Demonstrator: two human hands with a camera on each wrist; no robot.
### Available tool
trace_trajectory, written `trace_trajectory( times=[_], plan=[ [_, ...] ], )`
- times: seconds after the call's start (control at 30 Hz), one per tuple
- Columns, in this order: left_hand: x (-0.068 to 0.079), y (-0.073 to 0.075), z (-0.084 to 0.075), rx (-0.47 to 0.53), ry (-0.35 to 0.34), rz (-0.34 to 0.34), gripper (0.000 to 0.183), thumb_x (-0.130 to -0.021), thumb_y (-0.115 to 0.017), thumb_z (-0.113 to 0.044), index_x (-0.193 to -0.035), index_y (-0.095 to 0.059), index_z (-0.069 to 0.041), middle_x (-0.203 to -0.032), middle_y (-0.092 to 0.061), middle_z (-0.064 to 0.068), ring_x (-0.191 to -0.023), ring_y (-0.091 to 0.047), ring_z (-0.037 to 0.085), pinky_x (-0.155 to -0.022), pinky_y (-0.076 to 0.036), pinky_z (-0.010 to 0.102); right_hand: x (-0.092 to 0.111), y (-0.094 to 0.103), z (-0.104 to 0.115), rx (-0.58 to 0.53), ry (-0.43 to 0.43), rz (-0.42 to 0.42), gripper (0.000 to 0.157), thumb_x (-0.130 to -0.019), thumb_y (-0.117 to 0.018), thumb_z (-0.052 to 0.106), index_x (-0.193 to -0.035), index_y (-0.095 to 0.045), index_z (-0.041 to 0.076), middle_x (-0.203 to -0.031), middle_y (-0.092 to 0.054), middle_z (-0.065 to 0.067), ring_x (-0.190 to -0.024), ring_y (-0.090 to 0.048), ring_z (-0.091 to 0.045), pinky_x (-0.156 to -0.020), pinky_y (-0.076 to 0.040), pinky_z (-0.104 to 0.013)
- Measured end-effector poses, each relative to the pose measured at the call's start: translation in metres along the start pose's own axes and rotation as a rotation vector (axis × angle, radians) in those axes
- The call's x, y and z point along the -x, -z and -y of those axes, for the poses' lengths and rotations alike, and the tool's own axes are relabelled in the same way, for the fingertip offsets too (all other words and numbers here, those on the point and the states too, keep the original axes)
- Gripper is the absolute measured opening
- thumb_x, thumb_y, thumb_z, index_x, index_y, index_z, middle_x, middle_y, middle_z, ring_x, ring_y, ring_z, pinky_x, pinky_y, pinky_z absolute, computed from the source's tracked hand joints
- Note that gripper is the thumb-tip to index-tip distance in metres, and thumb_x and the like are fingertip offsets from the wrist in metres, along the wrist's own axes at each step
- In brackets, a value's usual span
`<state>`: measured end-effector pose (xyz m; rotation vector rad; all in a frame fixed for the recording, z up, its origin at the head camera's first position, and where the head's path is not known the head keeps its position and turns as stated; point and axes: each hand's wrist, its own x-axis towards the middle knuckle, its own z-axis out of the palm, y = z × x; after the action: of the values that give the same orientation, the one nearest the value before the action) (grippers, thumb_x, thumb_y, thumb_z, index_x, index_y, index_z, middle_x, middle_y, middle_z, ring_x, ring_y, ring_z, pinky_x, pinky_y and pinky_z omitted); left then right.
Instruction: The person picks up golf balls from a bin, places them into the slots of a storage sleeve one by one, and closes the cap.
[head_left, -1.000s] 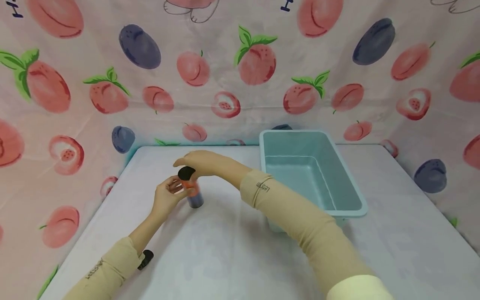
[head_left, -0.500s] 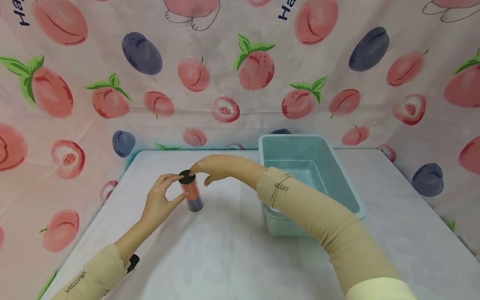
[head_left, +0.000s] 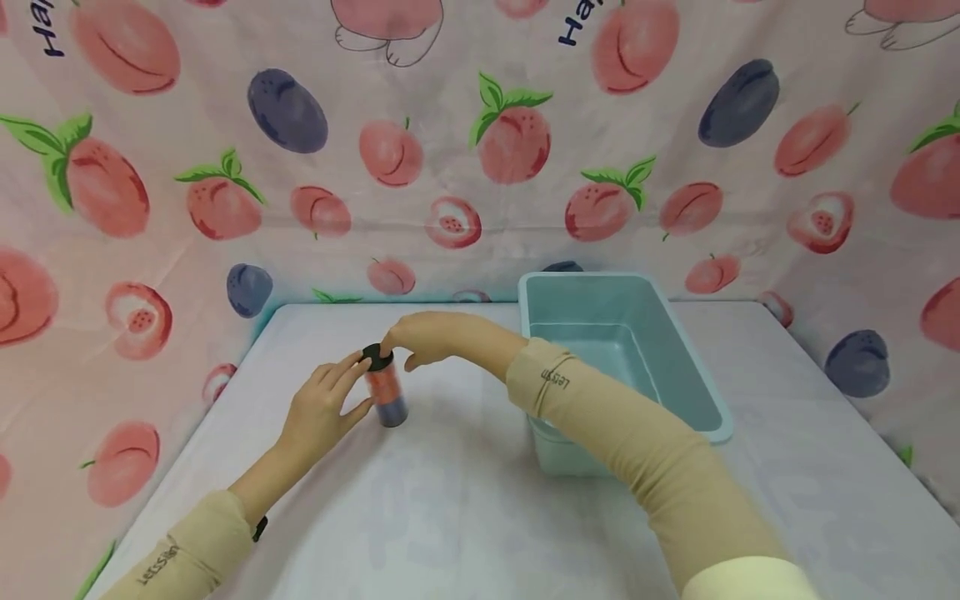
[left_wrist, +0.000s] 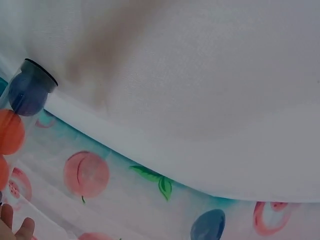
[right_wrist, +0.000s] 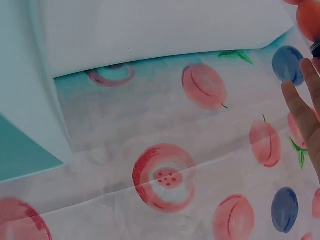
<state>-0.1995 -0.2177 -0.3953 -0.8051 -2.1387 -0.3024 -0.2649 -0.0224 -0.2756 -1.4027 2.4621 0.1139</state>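
A clear ball tube (head_left: 386, 387) with a black lid (head_left: 378, 357) stands upright on the left half of the white table. Orange balls (left_wrist: 11, 132) and a blue ball (left_wrist: 28, 94) show through its wall in the left wrist view. My left hand (head_left: 311, 408) reaches in from the left, its fingertips touching the lid and its thumb beside the tube wall. From the right, my right hand (head_left: 427, 337) rests its fingertips on the lid's top, thumb apart from the tube. In the right wrist view its fingers (right_wrist: 302, 112) look fairly straight.
A light blue plastic bin (head_left: 551, 454) stands on the right half of the table (head_left: 450, 517), partly behind my right forearm. A small black object (head_left: 260, 528) lies mostly hidden by the left sleeve. Fruit-print cloth (head_left: 450, 125) hangs behind the table.
Both hands were round the tube's upper part; the right thumb has since come away from it. The left hand's fingers have moved up to the lid. The tube stands in place.
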Motion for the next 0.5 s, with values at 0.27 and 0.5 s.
trace_trajectory(
  times=[0.27,0.5],
  plan=[
    [-0.008,0.001,0.001,-0.117,-0.065,0.005,0.065,-0.054,-0.090,-0.020,-0.111,-0.065,0.001,-0.108,-0.067,0.019,-0.080,-0.058,0.031,-0.071,-0.054,0.044,0.005,0.003,-0.003,0.049,-0.010,0.029,0.052,-0.090,-0.064,0.023,-0.138,-0.048,0.013,-0.141,-0.051,0.000,-0.132,-0.045,-0.015,-0.110,-0.035,-0.030],
    [-0.015,0.011,0.000,-0.095,0.032,0.076,0.058,-0.063,-0.085,-0.024,-0.111,-0.064,-0.001,-0.113,-0.066,0.018,-0.087,-0.060,0.033,-0.074,-0.054,0.045,0.029,0.013,-0.015,0.039,-0.031,0.056,0.056,-0.092,-0.061,0.026,-0.143,-0.041,0.015,-0.148,-0.041,0.001,-0.138,-0.036,-0.014,-0.114,-0.030,-0.031]
  ],
)
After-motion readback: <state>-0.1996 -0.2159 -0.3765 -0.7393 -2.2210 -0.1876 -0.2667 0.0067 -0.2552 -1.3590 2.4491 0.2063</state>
